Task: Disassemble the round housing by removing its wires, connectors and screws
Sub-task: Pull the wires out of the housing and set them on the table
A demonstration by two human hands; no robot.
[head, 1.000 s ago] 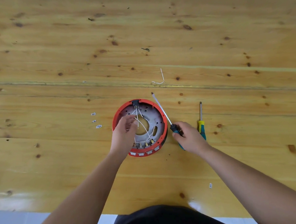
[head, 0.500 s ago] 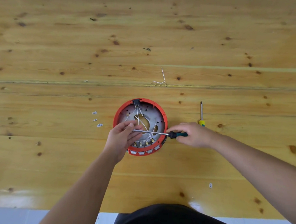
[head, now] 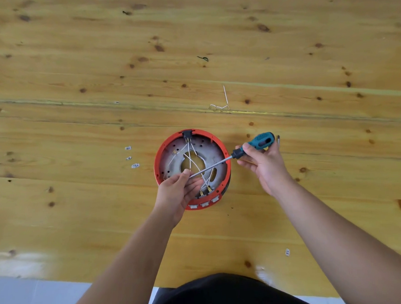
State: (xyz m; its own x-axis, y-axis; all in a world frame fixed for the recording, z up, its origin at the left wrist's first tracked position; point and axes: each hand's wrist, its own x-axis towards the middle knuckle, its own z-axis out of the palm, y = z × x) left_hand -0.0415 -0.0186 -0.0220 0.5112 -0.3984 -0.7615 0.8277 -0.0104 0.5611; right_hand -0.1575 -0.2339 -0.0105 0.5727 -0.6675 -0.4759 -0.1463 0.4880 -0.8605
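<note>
Standing next to this person, I see the red round housing [head: 192, 169] lying open side up on the wooden table [head: 81, 204], straight ahead of them. White wires [head: 190, 157] fan out from a black connector [head: 187, 134] on its far rim and cross over to some gold terminals [head: 206, 190] on the near side. The right hand [head: 262, 162] has its fingers wrapped around the teal handle of a screwdriver [head: 239, 152], held out past the right rim. The shaft's long axis slants down and leftward across the bowl, so the tip ends up right at the left hand [head: 177, 192], which sits at the near-left rim. That hand's thumb and fingers look closed around the tip, maybe catching a wire too, hard to say from here. So the left hand is the nearer one to the terminals, just to their left, wrist angled in from below. A loose bit of wire [head: 221, 106] and a few little white tags [head: 131, 156] lie farther off on the boards.
</note>
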